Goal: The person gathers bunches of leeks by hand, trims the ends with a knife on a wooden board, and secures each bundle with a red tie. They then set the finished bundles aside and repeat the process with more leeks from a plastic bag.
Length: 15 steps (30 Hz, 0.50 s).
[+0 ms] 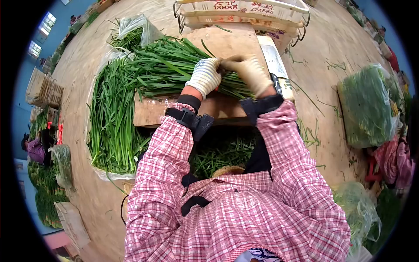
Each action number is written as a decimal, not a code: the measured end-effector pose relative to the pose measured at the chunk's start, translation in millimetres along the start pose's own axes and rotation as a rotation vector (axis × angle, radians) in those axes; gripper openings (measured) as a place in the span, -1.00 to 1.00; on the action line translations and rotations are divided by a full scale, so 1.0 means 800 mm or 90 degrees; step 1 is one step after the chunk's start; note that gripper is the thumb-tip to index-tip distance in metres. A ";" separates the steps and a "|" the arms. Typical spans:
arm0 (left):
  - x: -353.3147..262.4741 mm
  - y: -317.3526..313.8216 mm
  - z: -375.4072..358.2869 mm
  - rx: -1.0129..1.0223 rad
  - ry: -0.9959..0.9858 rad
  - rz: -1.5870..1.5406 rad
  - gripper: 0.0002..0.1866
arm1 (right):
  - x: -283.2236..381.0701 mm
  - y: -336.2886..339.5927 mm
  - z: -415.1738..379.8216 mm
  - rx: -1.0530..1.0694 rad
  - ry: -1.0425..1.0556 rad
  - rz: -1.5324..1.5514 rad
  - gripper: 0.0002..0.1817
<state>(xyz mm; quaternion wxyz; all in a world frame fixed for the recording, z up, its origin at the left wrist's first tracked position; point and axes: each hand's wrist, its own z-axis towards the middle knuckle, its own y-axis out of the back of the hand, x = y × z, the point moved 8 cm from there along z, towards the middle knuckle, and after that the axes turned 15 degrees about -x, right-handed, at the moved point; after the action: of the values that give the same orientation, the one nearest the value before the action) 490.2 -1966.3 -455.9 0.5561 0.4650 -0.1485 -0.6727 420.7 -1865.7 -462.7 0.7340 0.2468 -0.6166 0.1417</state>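
A thick bunch of garlic chives (170, 65) lies across a wooden board (157, 111) in front of me, its stem ends pointing right. My left hand (206, 75), in a striped white knit glove, is closed on the bunch near the stems. A small bit of red shows beside it. My right hand (252, 73), in a pale glove, is just right of the left one, above the stems. It is smeared by motion, its fingers close to the left hand's, so what it holds is hidden. A knife (275, 81) with a dark handle lies at the board's right edge.
More loose chives (114, 118) lie in clear plastic at the left. Stacked white crates (244, 11) stand beyond the board. A plastic-wrapped green bale (366, 107) sits on the floor at right. Cut leaves (222, 157) lie below the board. A person (37, 146) is at far left.
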 end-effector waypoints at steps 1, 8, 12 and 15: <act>0.001 -0.001 0.001 -0.004 0.000 0.000 -0.76 | 0.006 0.016 0.008 -0.052 0.083 0.089 -0.74; 0.010 0.003 -0.004 -0.061 0.077 -0.121 -0.67 | -0.016 -0.009 0.030 0.054 0.143 -0.267 -0.60; 0.013 0.016 -0.010 -0.107 0.115 -0.135 -0.74 | -0.021 -0.009 0.033 0.010 0.094 -0.178 -0.69; -0.001 0.029 -0.013 -0.161 0.145 -0.004 -0.85 | -0.022 -0.011 0.033 -0.034 0.133 -0.238 -0.75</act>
<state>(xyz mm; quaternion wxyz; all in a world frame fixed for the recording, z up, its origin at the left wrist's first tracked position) 512.6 -1970.5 -444.1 0.6211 0.4649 0.0026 -0.6309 399.6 -1885.1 -478.1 0.8137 0.3210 -0.4845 0.0116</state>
